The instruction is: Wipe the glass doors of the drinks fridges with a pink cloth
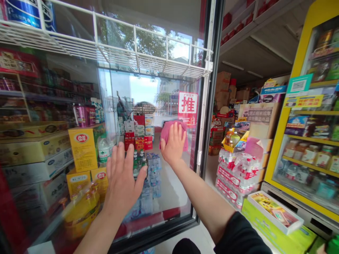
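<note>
My right hand [174, 144] presses a pink cloth [164, 133] flat against the glass door [174, 183], its fingers spread over the cloth. Just right of and above the cloth is a white and red "PUSH" sticker [188, 102]. My left hand [123, 178] is open to the left, palm toward the glass and fingers stretched up. Whether that palm touches the glass cannot be made out. Nothing is in the left hand.
A white wire rack [148, 58] crosses the upper part of the door, near its dark frame [209, 116]. To the right stand shrink-wrapped bottle packs [230, 178], a yellow-framed drinks cabinet [280, 116] and an open white box [275, 211]. Yellow cartons [83, 150] show through the glass.
</note>
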A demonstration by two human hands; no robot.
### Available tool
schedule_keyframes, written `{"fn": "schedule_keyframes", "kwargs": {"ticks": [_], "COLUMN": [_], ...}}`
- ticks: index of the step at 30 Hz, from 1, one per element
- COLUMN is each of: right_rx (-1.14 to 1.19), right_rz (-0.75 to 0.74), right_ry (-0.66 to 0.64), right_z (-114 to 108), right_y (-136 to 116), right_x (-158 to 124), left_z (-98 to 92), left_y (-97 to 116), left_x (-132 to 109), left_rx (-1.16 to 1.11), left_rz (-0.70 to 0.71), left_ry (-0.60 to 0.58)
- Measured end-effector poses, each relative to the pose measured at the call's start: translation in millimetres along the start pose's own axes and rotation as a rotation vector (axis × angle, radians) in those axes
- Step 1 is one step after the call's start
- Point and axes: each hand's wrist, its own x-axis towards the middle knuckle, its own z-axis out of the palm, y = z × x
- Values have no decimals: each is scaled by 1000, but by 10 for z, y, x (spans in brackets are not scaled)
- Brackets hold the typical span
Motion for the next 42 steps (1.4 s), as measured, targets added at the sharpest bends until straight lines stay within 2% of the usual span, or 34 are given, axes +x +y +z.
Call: {"fn": "schedule_keyframes", "kwargs": {"ticks": [6, 8, 10, 12, 16, 18, 25, 30, 34, 42], "right_rx": [112, 133, 133, 107, 37, 4, -111, -122, -91, -95], "right_rz": [-649, -786, -825, -753, -406, -287, -75, 105, 123, 188], "right_ry": [-207, -237, -247, -236, -153, -102, 44, 89, 82, 18], "right_z": [22, -1, -60, -147, -307, -340, -315, -289, -282, -305], "right_y": [-415, -467, -463, -408, -206, -92, 206, 439, 601, 504], "right_x": [50, 172, 328, 493, 784, 896, 1084, 1044, 908, 518], "left_z": [-73, -94, -113, -125, -107, -72, 119, 278, 423, 640], "left_y": [-79, -98, -105, -103, -73, -48, 33, 102, 197, 429], "left_x": [-22, -33, -41, -45, -38, -32, -26, 11, 41, -35], "left_rx": [18, 29, 38, 41, 36, 30, -1, -7, -31, -72], "left_rz": [3, -1, -9, -11, -2, 2, 22, 41, 62, 89], "left_ry": [12, 10, 2, -4, -7, -10, -29, -59, -76, -123]}}
